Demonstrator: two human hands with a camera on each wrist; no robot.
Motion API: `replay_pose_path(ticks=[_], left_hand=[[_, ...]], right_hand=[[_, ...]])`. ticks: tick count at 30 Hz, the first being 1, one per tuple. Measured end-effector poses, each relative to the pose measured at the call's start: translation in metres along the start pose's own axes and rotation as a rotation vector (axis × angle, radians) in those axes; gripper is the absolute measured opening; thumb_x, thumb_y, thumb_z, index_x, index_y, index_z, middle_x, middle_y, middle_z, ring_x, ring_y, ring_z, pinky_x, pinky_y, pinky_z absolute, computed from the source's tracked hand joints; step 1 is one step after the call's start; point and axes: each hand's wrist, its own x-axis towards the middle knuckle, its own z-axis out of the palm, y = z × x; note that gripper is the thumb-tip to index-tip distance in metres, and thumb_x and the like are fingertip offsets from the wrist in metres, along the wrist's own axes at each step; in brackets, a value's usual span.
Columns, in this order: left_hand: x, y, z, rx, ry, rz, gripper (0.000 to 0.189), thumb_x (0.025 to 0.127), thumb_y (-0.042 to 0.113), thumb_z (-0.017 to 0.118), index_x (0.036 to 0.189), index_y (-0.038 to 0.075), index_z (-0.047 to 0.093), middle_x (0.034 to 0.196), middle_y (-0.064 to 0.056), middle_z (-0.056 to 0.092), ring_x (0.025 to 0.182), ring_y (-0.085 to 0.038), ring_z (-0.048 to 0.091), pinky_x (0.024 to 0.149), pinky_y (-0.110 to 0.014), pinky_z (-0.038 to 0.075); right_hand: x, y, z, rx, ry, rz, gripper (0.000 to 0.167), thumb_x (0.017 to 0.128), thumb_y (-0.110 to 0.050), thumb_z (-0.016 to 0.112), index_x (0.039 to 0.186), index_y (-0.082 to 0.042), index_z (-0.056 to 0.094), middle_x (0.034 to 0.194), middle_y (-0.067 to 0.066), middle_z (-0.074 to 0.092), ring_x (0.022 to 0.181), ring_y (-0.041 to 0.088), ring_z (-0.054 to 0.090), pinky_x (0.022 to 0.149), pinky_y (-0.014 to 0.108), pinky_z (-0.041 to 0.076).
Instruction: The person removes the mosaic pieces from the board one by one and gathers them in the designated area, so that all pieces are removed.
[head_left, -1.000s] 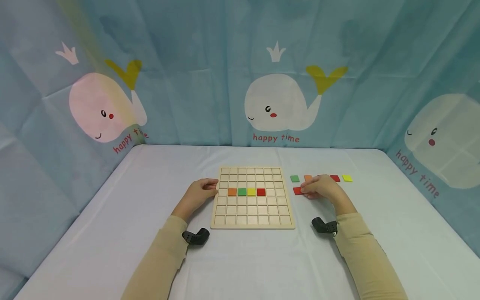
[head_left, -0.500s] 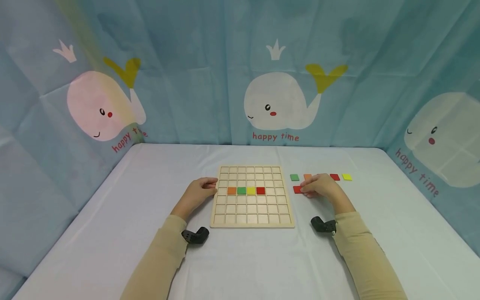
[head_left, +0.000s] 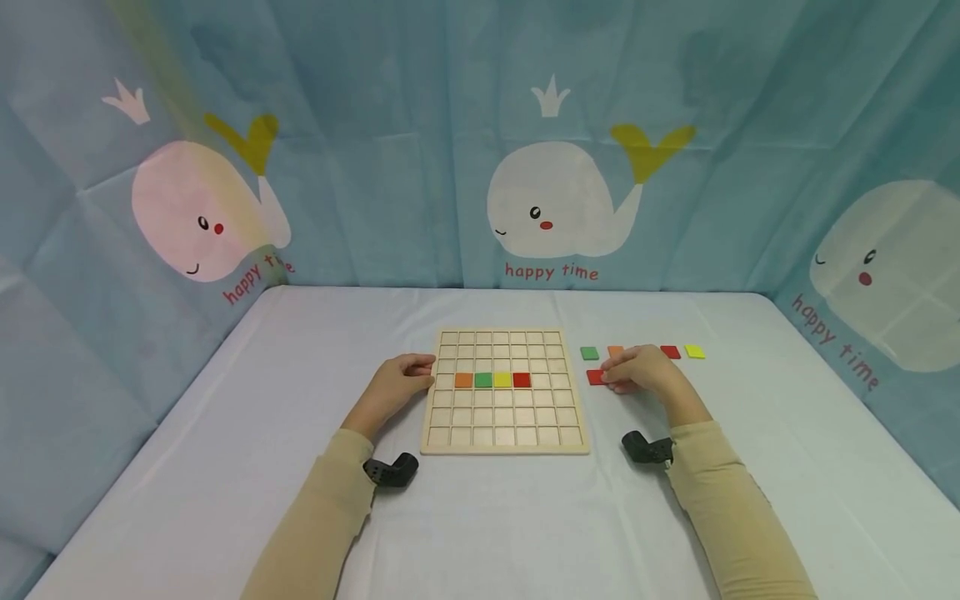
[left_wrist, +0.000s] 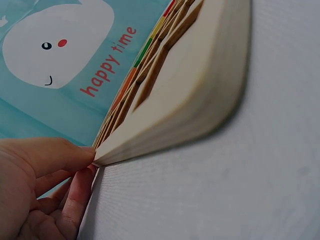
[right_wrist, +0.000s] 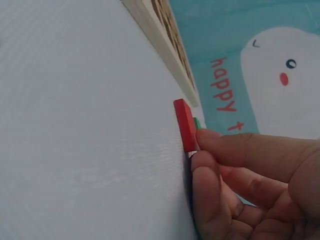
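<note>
A square wooden grid board (head_left: 504, 435) lies on the white table, with an orange tile (head_left: 464, 380), a green tile (head_left: 483, 380), a yellow tile (head_left: 502, 380) and a red tile (head_left: 522, 380) side by side in one row. My left hand (head_left: 396, 383) holds the board's left edge; the left wrist view has the thumb at the rim and a finger lower down. Right of the board, my right hand (head_left: 643, 372) pinches another red tile (right_wrist: 185, 125) between thumb and fingers, low over the tabletop. Its far end sticks out from the fingertips.
Behind the right hand runs a row of loose tiles: green (head_left: 589, 353), orange (head_left: 616, 351), red (head_left: 671, 352) and yellow (head_left: 695, 352), partly covered by the hand. A blue curtain (head_left: 375, 200) with printed whales stands behind the table (head_left: 510, 525). Each wrist bears a black device (head_left: 392, 471).
</note>
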Motion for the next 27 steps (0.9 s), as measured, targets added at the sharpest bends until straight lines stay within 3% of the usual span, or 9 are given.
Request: replay_pose_path(ticks=[5,10,17,27], left_hand=[[-0.002,0.0,-0.003,0.002,-0.001,0.006,0.046,0.094,0.015,0.066,0.138,0.008,0.058,0.126,-0.013,0.065,0.117,-0.026,0.059,0.103,-0.043,0.046],[0.0,-0.002,-0.002,-0.004,0.002,0.025,0.046,0.094,0.015,0.066,0.138,0.007,0.058,0.125,-0.013,0.065,0.116,-0.026,0.059,0.103,-0.043,0.046],[0.0,-0.002,0.001,-0.015,0.002,0.035,0.045,0.094,0.014,0.066,0.138,0.008,0.059,0.121,-0.013,0.066,0.114,-0.026,0.06,0.101,-0.043,0.047],[0.0,-0.003,0.001,-0.007,0.004,0.015,0.044,0.094,0.016,0.066,0.137,0.009,0.06,0.122,-0.013,0.066,0.114,-0.026,0.06,0.101,-0.043,0.047]], right_hand=[[-0.01,-0.011,-0.004,-0.048,0.033,-0.017,0.04,0.088,-0.023,0.074,0.125,-0.007,0.067,0.099,0.003,0.07,0.077,0.011,0.063,0.077,0.025,0.051],[-0.022,-0.025,0.003,-0.022,0.013,-0.086,0.035,0.089,-0.024,0.074,0.118,-0.005,0.07,0.101,0.003,0.073,0.081,0.011,0.064,0.086,0.03,0.054],[-0.029,-0.03,0.019,0.01,-0.079,-0.235,0.036,0.09,-0.016,0.072,0.118,0.005,0.069,0.092,0.002,0.075,0.074,0.006,0.069,0.078,0.027,0.058],[-0.028,-0.037,0.047,0.075,-0.172,-0.229,0.031,0.086,-0.012,0.076,0.111,0.006,0.071,0.086,0.006,0.076,0.073,0.011,0.073,0.075,0.029,0.06]])
